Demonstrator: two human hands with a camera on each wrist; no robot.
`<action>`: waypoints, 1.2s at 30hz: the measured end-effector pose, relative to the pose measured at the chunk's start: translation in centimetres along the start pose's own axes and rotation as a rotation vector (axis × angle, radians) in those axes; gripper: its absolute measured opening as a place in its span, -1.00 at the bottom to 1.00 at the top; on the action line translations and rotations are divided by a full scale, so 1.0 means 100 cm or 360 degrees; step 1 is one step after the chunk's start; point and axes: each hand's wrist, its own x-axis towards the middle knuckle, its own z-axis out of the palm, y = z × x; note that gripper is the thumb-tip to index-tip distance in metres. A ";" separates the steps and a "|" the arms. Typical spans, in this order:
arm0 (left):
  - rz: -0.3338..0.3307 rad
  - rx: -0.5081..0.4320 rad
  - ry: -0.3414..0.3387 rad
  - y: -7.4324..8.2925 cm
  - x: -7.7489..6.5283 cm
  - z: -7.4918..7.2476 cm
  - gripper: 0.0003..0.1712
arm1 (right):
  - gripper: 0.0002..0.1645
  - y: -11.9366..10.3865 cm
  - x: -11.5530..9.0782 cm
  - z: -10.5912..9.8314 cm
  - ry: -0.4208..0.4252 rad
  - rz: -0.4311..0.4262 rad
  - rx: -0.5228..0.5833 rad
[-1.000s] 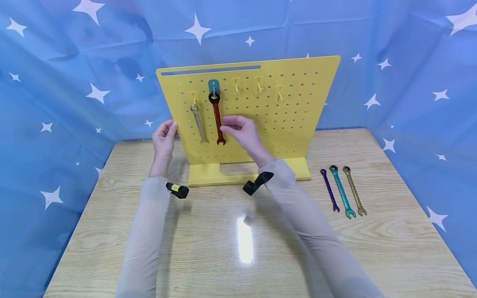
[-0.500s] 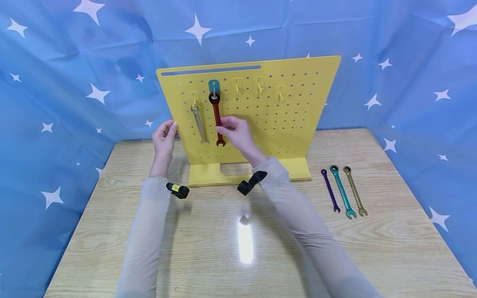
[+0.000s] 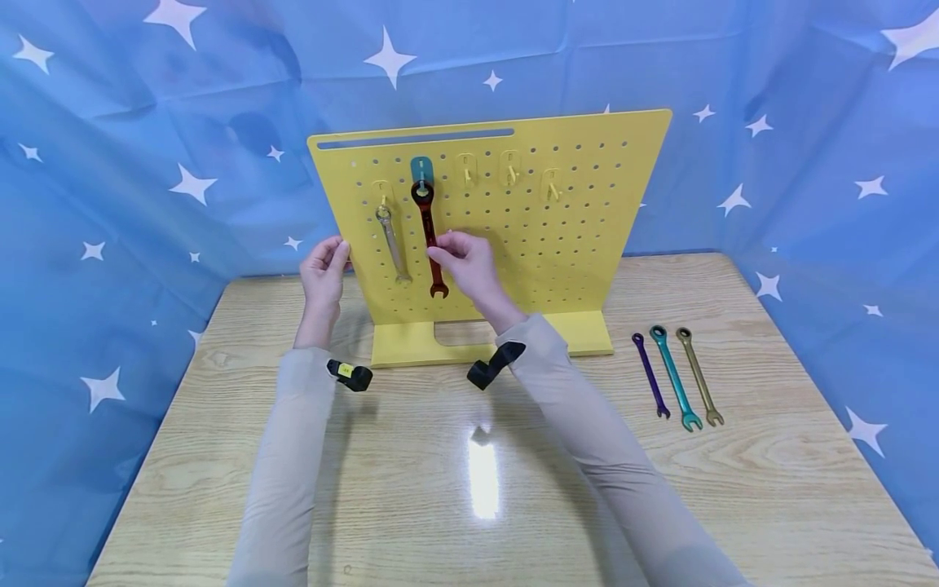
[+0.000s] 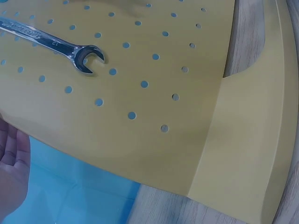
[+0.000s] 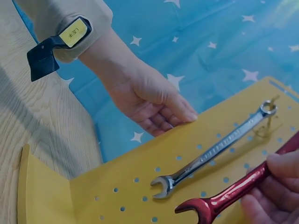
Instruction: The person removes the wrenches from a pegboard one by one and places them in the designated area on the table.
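The right-hand grip is almost closed, pinching the lower shank of the red combination wrench between thumb and fingers. This wrench is before the left half of the yellow pegboard, open jaw downward, its ring end at the teal hook near the top edge; how deep the hook enters the ring, I cannot tell. The left-hand grip is closed on the pegboard's left edge, thumb in front. Between both hands, a silver combination wrench hangs from a yellow hook. Purple, teal and gold wrenches lie side by side toward the right edge of the counter, the gold one nearest to it.
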 end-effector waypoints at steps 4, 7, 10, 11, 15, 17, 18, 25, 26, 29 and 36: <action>0.0000 0.0005 0.0003 0.000 0.000 0.000 -0.76 | -0.84 0.000 -0.002 0.000 0.0005 -0.0035 0.0016; -0.0013 0.0015 0.0006 0.000 0.001 -0.001 -0.76 | -0.84 -0.002 -0.004 0.001 0.0000 -0.0049 0.0046; -0.0034 0.0026 0.0007 0.001 0.001 0.000 -0.75 | -0.84 -0.004 -0.005 0.001 -0.0003 -0.0046 0.0074; -0.0040 0.0026 0.0006 0.001 0.001 0.000 -0.75 | -0.83 -0.005 -0.006 0.001 -0.0005 -0.0047 0.0081; -0.0047 0.0038 0.0007 0.001 0.001 0.000 -0.77 | -0.84 -0.007 -0.008 0.000 -0.0025 -0.0049 0.0089; -0.0039 0.0045 0.0007 0.001 0.001 0.000 -0.77 | -0.84 -0.008 -0.010 -0.001 -0.0037 -0.0052 0.0094; -0.0034 0.0048 0.0007 0.001 0.001 0.000 -0.77 | -0.84 -0.008 -0.011 -0.001 -0.0043 -0.0054 0.0098; -0.0041 0.0064 -0.0004 0.001 0.001 -0.001 -0.77 | -0.85 -0.013 -0.019 -0.004 -0.0066 -0.0055 0.0128; -0.0045 0.0070 -0.0007 0.001 0.001 -0.001 -0.77 | -0.85 -0.014 -0.020 -0.004 -0.0068 -0.0054 0.0136; -0.0053 0.0084 -0.0008 0.001 0.000 -0.001 -0.77 | -0.85 -0.017 -0.023 -0.005 -0.0080 -0.0050 0.0164; -0.0052 0.0099 -0.0005 0.001 0.000 -0.001 -0.79 | -0.84 -0.026 -0.029 -0.007 -0.0118 -0.0017 0.0267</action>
